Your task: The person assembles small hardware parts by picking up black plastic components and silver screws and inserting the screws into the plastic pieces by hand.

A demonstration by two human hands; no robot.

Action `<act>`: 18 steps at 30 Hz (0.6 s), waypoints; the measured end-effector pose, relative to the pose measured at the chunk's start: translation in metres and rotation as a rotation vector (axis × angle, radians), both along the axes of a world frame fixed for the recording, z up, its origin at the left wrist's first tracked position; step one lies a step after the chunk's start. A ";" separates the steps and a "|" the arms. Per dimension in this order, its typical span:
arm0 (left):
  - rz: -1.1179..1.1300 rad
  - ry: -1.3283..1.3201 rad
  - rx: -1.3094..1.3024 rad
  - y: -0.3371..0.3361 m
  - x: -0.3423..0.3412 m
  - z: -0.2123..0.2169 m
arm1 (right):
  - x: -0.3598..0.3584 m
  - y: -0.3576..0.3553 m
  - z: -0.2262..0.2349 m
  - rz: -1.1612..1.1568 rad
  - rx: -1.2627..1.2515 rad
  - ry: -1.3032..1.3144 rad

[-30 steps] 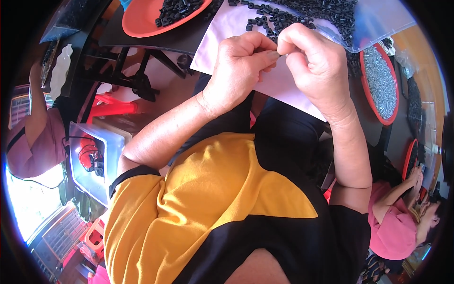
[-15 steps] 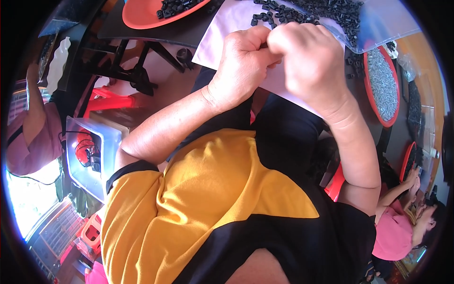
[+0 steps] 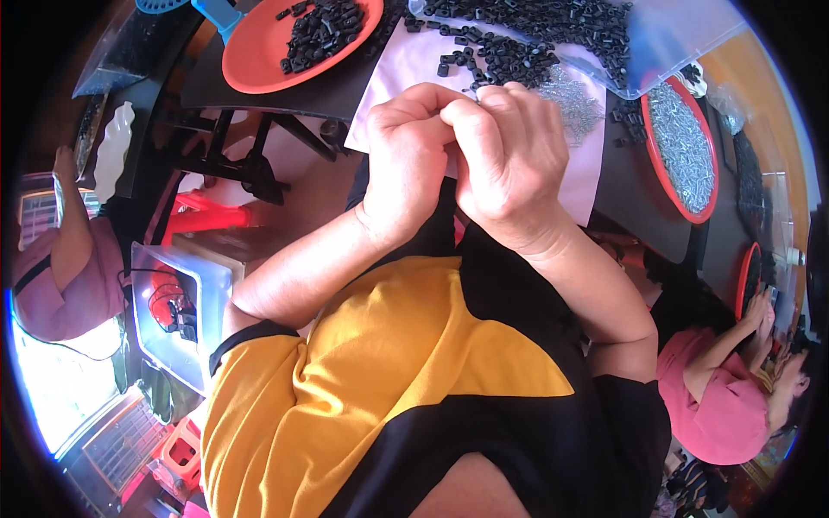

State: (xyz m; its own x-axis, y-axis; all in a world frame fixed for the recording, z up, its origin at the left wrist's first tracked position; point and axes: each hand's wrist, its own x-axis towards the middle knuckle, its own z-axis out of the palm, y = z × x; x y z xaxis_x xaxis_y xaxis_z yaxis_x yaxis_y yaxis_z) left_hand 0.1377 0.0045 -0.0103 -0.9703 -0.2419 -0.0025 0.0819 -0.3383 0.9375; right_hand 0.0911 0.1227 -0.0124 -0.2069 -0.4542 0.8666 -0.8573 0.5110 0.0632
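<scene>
My left hand [image 3: 404, 164] and my right hand [image 3: 511, 160] meet over a pale pink sheet [image 3: 384, 99], fingertips pressed together. Both are closed; whatever they pinch is small and mostly hidden by the fingers. Just beyond them lies a loose heap of small black plastic parts [image 3: 509, 59]. Beside the heap, past my right hand, is a pile of thin silvery screws [image 3: 572, 104]. A clear plastic bin [image 3: 661, 53], tipped toward me, holds many more black parts at the far edge of the sheet.
At the far left stands an orange dish [image 3: 246, 65] of black parts. A red oval tray [image 3: 649, 129] full of screws sits on the dark table [image 3: 617, 186] at right. A clear tub [image 3: 154, 337] is at my left. Co-workers sit at both sides, one in a pink top [image 3: 712, 397].
My right hand has come down and left, nearer my body, and turned. My left hand has shifted slightly lower and left. The screw pile now shows. The whole view has shifted a little.
</scene>
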 end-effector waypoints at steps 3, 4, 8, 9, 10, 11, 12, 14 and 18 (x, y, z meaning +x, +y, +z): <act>0.064 -0.015 0.020 0.004 -0.001 -0.002 | -0.006 -0.001 0.000 0.030 -0.033 0.044; 0.102 -0.033 0.054 0.005 0.000 -0.001 | -0.005 0.000 0.002 0.043 -0.028 0.024; 0.086 0.015 0.056 0.008 0.007 -0.002 | -0.003 -0.004 -0.001 0.042 -0.109 0.050; 0.078 -0.011 0.159 0.008 0.008 0.000 | -0.002 -0.006 -0.002 0.042 -0.135 0.041; 0.072 -0.038 0.260 0.008 0.009 0.002 | 0.000 -0.008 -0.002 0.035 -0.180 0.046; 0.054 -0.083 0.278 0.006 0.010 0.004 | -0.001 -0.008 -0.005 0.041 -0.194 0.043; 0.045 -0.094 0.262 0.005 0.010 0.006 | -0.001 -0.009 -0.007 0.049 -0.211 0.040; 0.042 -0.095 0.209 0.003 0.011 0.006 | 0.001 -0.009 -0.008 0.054 -0.217 0.007; 0.042 -0.116 0.287 0.003 0.012 0.013 | 0.000 -0.005 -0.010 0.077 -0.225 -0.028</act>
